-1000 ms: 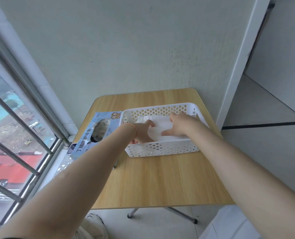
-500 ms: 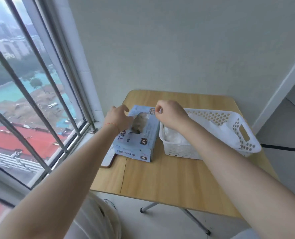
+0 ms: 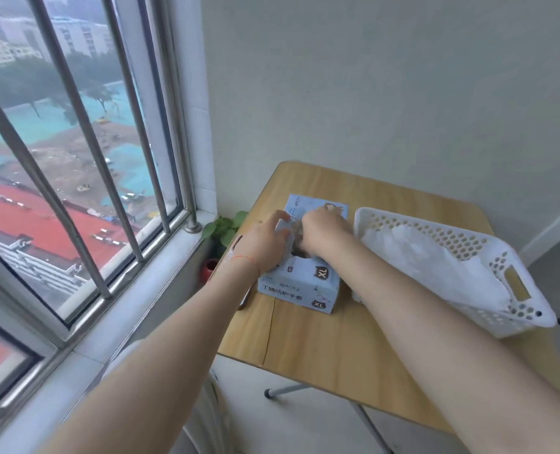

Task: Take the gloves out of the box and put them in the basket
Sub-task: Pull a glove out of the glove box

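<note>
My right hand curls into the box opening, grip unclear, my left hand bracing its side; the basket lies at three o'clock.

The right hand sits over the hole in the top of the box, so its fingertips are hidden and you cannot tell if it pinches a glove. The left hand covers the box's left edge. The right arm hides the near left corner of the basket. The gloves in the basket are a soft white heap, too blurry to count. The small print on the box is too tiny to read. The worktop is cut off at the right edge of the frame. A little plant peeks out behind the worktop's left side, mostly hidden.
</note>
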`<state>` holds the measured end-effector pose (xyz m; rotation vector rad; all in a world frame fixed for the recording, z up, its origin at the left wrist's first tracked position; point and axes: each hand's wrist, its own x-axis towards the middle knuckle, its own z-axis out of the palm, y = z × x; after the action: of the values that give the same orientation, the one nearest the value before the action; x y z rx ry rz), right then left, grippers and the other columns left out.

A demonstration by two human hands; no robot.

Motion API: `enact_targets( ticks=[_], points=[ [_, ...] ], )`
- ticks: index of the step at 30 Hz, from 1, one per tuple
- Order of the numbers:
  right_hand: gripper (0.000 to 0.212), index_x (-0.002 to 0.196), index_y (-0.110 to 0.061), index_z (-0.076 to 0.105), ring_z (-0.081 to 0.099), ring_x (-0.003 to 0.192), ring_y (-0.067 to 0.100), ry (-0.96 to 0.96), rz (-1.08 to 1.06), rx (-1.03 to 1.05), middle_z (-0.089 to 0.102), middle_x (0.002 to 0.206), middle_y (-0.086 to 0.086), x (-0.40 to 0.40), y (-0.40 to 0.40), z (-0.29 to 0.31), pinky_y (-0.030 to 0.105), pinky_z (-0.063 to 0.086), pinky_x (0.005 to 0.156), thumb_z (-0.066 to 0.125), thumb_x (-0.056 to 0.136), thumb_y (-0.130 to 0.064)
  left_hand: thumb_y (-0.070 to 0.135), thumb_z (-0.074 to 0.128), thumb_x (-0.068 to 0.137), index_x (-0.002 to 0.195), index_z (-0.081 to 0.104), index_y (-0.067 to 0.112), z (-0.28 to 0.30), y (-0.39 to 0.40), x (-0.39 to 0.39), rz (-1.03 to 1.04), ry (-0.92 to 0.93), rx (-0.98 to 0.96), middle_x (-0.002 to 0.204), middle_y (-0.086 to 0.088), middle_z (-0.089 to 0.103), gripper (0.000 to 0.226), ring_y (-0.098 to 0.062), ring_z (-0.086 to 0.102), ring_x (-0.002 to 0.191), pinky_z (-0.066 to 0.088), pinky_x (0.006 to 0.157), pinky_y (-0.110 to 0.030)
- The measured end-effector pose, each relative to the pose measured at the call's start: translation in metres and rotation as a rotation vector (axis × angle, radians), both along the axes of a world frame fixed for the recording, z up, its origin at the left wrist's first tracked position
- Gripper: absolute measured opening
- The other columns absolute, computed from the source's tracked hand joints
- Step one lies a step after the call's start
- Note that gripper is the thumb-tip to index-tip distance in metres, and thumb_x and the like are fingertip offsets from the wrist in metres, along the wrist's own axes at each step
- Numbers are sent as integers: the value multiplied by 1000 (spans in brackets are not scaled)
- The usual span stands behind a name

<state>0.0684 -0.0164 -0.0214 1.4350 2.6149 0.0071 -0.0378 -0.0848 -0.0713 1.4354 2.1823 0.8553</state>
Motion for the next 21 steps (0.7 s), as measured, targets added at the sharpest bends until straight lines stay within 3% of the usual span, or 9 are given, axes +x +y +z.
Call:
enact_targets(
  ticks=[3,5,7,9,12,14,16,21],
  points=[
    [44,134,-7,48,36,131,32,-116,18,33,42,134,15,-2,-5,1,37,40,100,56,90,-10,29,34,103,126,43,31,5,-2,4,-28,32,-20,97,2,49,25,-24,49,73,35,61,-33],
    [31,122,-10,56,49,116,29,-28,-20,-3,52,119,11,-2,-5,3,34,45,84,57,91,-11,31,33,103,129,42,31,5,-3,4,-26,42,-23,103,-1,52,27,-25,52,74,36,61,-32],
    [6,92,-13,62,56,83,26,144,-62,-14,56,84,4,-2,-5,10,29,42,63,58,93,-17,34,32,102,129,42,33,4,-2,3,-16,36,-27,105,-4,53,29,-27,54,76,39,66,-34],
    [25,73,-10,58,53,69,30,378,-86,-13,55,70,6,-1,-4,20,29,43,56,58,94,-24,37,33,100,127,43,36,1,0,2,13,28,-26,104,-8,54,29,-28,56,75,40,67,-35],
    [27,83,-3,67,63,80,28,808,-104,-28,70,85,9,5,-5,41,33,52,70,59,92,-27,39,33,100,127,44,36,1,-1,3,16,54,-24,106,-7,52,29,-24,55,70,43,67,-35],
    [22,86,-9,70,64,81,19,1004,-132,-32,70,83,1,12,-6,51,27,49,71,60,92,-27,38,32,101,128,44,36,4,-2,3,13,65,-25,107,-4,51,29,-23,54,72,45,69,-36],
    [17,84,-12,69,66,78,18,1181,-153,-11,68,76,-4,20,-7,57,30,52,72,62,90,-26,36,32,102,129,44,35,6,-4,5,-1,87,-26,107,0,50,29,-23,53,75,45,70,-36],
    [15,78,-15,68,65,70,16,1431,-155,10,65,67,-6,33,-16,55,41,57,72,65,86,-28,37,31,100,129,44,36,7,-5,4,16,100,-39,103,-5,52,31,-19,53,66,36,56,-31]
  ],
)
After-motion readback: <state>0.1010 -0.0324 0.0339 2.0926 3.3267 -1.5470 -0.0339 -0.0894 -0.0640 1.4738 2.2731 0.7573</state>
